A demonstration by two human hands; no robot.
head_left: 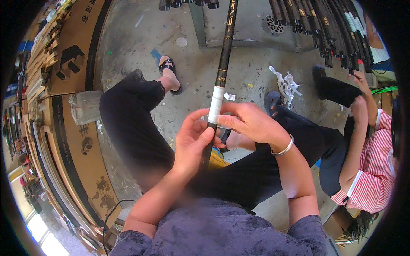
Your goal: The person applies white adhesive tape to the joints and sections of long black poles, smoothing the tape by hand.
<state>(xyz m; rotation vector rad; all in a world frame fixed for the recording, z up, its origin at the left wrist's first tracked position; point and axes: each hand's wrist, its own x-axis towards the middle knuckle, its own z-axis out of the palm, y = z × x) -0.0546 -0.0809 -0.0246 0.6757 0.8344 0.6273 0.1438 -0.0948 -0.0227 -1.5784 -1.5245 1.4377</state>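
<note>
A black fishing rod (224,57) with gold lettering and thin bands slants up and away from my lap. White tape (216,101) is wrapped round it in a wide band. My left hand (193,138) is closed round the rod just below the band, thumb on top. On the band's lower right side, my right hand (250,121) pinches with thumb and forefinger at the tape; its other fingertips are partly hidden. The rod's near end drops out of sight between my legs.
White strip scraps (285,85) lie on the grey floor. Several black rods (329,32) stick out at the upper right, beside a co-worker in a striped shirt (376,166). Large cardboard boxes (70,141) and wooden strips line the left. Rod ends (188,3) show at the top.
</note>
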